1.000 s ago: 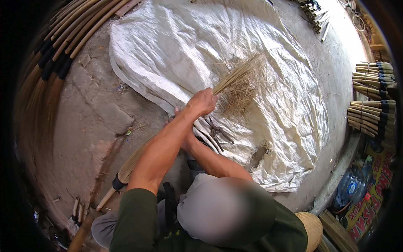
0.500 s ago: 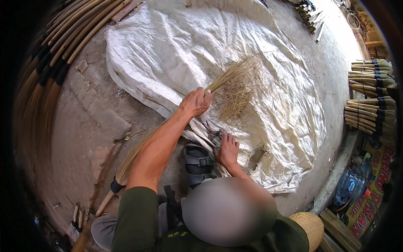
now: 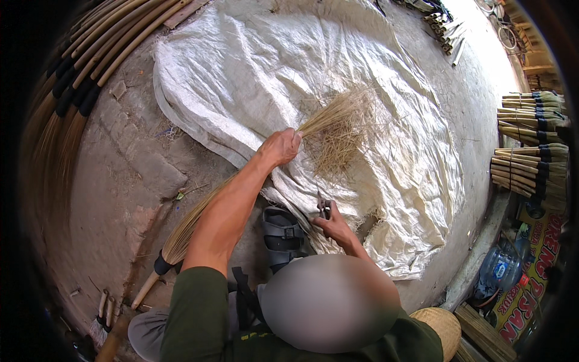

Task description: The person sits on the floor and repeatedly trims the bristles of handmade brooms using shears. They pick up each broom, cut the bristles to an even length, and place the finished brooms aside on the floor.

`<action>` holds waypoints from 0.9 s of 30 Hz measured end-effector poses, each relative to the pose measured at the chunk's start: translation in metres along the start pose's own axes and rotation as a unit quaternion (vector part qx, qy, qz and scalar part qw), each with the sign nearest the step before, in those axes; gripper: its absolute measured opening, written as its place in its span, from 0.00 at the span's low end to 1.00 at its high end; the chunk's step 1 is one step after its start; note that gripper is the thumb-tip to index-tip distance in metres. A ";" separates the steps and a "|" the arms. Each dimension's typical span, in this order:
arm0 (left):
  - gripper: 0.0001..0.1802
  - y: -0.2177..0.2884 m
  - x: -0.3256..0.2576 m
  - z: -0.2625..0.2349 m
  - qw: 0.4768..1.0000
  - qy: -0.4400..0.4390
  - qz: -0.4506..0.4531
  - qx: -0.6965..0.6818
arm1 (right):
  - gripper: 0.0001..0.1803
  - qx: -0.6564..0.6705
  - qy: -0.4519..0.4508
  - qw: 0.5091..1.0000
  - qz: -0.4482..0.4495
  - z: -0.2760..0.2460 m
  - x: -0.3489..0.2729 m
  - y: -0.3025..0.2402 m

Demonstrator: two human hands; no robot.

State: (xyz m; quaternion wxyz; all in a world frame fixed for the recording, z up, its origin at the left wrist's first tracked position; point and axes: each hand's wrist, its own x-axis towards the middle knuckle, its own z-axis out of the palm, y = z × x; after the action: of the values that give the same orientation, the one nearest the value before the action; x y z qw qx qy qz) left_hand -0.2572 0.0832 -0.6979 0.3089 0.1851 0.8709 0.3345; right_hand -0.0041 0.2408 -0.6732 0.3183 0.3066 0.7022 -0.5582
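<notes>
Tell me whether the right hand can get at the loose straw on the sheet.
Probably yes: the straw lies just beyond the right hand, with only sheet seeming to lie between, though that hand is holding a dark tool.

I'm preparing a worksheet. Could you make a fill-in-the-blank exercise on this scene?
1. The bristles gripped by the left hand spread over a sheet coloured ____.
2. The sandal shows to the ____ of the right hand, which holds dark shears.
3. Beyond its black collar, the broom has a wooden ____.
Answers: white; left; handle.
</notes>
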 end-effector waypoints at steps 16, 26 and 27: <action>0.32 -0.008 0.005 0.005 0.999 0.015 0.018 -0.022 | 0.26 -0.222 0.097 0.964 -0.111 -0.051 0.072 -0.093; 0.30 -0.003 0.001 0.004 0.999 0.006 0.020 -0.025 | 0.27 -0.232 0.108 0.962 -0.094 -0.048 0.083 -0.114; 0.30 -0.002 0.000 0.003 0.999 -0.003 0.019 -0.030 | 0.27 -0.240 0.116 0.960 -0.083 -0.047 0.083 -0.115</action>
State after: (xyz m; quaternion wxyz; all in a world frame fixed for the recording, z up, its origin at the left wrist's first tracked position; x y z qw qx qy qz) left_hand -0.2557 0.0834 -0.7008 0.3101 0.1931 0.8560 0.3658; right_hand -0.1503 0.2710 -0.6624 0.2510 0.2244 0.8709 -0.3580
